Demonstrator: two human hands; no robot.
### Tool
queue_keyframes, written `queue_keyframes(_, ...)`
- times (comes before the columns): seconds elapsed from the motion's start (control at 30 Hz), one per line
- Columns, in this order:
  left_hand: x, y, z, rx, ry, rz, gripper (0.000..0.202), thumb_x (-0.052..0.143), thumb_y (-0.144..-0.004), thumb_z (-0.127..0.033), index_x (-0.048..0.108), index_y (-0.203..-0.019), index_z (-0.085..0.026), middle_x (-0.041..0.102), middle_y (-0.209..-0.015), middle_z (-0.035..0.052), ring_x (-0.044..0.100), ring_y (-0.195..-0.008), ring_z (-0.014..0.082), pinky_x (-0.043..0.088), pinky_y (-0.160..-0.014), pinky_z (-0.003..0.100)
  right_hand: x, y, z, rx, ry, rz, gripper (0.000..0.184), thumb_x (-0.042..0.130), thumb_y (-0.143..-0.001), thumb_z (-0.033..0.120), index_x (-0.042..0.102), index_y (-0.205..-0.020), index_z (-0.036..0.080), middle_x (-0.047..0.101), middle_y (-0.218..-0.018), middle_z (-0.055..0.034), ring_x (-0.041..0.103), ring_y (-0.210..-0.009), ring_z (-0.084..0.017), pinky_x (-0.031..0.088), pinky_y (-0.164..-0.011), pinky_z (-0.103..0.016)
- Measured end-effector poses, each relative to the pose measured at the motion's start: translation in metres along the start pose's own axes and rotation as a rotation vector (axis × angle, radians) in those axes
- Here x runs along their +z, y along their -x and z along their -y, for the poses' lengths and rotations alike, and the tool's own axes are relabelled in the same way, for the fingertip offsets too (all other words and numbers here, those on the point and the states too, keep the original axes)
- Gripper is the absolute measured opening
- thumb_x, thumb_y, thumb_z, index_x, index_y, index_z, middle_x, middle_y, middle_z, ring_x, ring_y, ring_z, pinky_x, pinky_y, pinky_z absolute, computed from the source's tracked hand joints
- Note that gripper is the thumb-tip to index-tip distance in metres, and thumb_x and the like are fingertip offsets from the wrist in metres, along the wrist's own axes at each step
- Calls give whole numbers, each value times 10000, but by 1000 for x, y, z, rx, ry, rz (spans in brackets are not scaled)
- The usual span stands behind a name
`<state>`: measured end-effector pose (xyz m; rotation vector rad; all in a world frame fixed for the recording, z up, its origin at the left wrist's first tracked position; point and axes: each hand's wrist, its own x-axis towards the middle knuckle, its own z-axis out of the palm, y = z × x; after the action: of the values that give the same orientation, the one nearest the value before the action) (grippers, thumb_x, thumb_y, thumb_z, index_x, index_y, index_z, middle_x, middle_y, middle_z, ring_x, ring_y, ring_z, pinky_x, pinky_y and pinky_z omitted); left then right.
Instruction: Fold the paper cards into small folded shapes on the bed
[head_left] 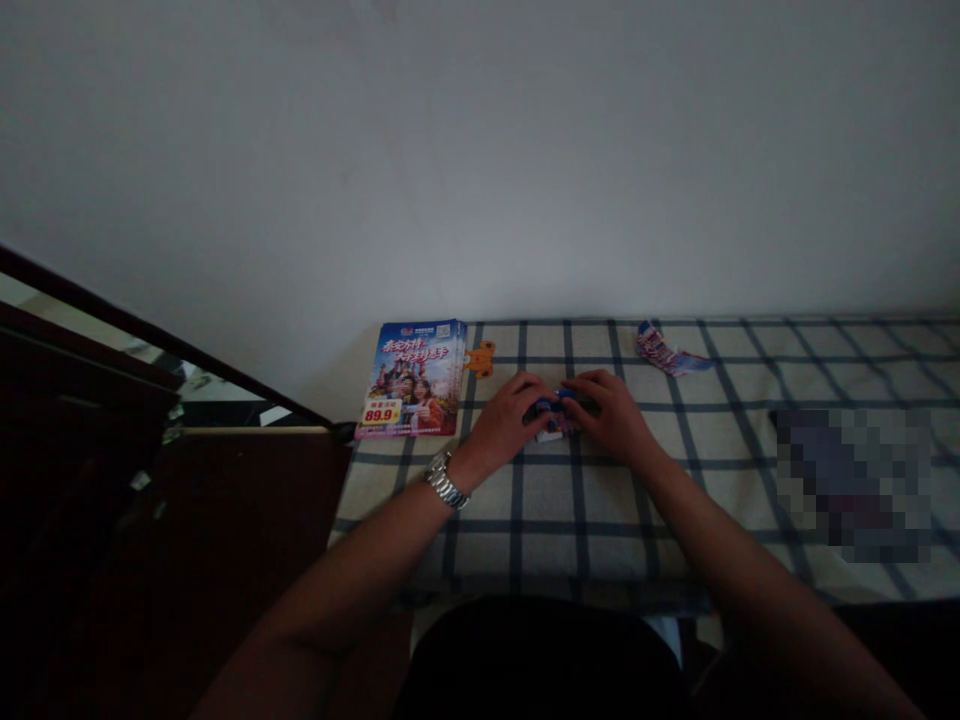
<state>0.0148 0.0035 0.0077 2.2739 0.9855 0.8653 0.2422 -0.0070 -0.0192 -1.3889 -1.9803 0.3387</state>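
Note:
Near the middle of the checked cloth, my two hands meet over a small folded flyer (552, 434) printed in blue, pink and white. My left hand (511, 412), with a silver watch on its wrist, has its fingers bent and closed on the flyer's left side. From the other side, the thumb and fingers of my right hand (611, 412) pinch its right part. Both hands partly cover the flyer, so its exact shape is hidden. To the left lies a stack of flyers (420, 385), with an orange animal-shaped piece (480, 358) touching its right edge.
A crumpled or folded flyer (667, 355) lies toward the back right. A blurred-out dark item (851, 485) rests farther right. The checked cloth (517, 530) runs along a pale wall (480, 160). A dark rail (187, 350) slopes down at the left.

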Motion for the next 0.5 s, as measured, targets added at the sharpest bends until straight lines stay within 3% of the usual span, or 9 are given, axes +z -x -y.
queue_keyframes(0.3, 0, -1, 2, 8, 40, -11, 276, 689, -942, -123, 669, -1186, -251, 582, -1192, 42, 611, -1155, 196, 533, -1057, 380, -3, 0, 0, 11, -56, 20, 222, 658, -971, 388, 764, -1084, 229, 696, -1130, -113, 657, -1096, -301, 540, -996, -525)
queue_keyframes(0.5, -1, 0, 3, 26, 42, -23, 291, 677, -948, -116, 667, -1205, -251, 573, -1231, 55, 596, -1199, 201, 521, -1090, 387, -3, 1, -2, 8, -48, 30, 313, 646, -980, 403, 743, -1214, 219, 673, -1219, -135, 641, -1162, -313, 519, -1042, -541)
